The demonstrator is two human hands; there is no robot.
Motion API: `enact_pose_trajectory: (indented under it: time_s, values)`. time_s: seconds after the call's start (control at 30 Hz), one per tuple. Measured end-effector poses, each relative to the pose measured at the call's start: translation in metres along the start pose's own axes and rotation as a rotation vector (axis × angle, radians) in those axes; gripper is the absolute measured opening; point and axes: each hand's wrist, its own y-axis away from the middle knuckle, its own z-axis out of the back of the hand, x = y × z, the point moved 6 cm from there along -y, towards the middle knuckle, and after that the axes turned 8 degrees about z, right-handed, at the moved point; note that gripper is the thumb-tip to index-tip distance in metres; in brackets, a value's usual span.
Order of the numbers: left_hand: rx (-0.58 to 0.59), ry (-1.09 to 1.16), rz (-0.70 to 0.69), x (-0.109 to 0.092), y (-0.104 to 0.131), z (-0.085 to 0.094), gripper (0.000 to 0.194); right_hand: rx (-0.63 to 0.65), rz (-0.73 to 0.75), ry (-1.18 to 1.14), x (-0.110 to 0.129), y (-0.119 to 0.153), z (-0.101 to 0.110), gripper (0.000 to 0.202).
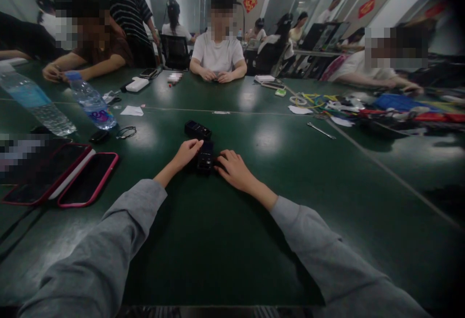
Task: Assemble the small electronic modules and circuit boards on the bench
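A small black handheld device (205, 157) with a dark screen and buttons lies on the green table in front of me. At its upper left edge, my left hand (188, 154) is closed, fingertips and thumb pressed on that side. My right hand (232, 168) rests by the device's right side, palm down with fingers apart; the fingertips are close to it, and I cannot tell whether they touch. Just beyond lies a second black device (198, 129) of similar look, turned at an angle.
Left of me are a pink-framed phone (88, 180), a red-edged tablet or case (47, 175) and two water bottles (95, 102). A wrench (321, 131) and a heap of cables and tools (392, 107) lie right. People sit around the green table (225, 255).
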Motion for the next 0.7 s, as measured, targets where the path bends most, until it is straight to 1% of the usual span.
enact_pose_trajectory:
  time_s: [0.3,0.43,0.7]
  values:
    - [0.006,0.005,0.002,0.0002,0.0008,-0.0005,0.04,-0.007,0.001,-0.006,0.0011,0.0002,0.0017,0.025]
    - [0.003,-0.027,0.009,-0.0004,0.0013,-0.0002,0.041,-0.013,0.0,0.019,0.0011,0.0004,0.001,0.024]
    - [-0.02,-0.056,-0.043,0.0014,-0.0017,0.0016,0.041,0.004,-0.013,0.036,0.0013,0.0008,0.0015,0.025]
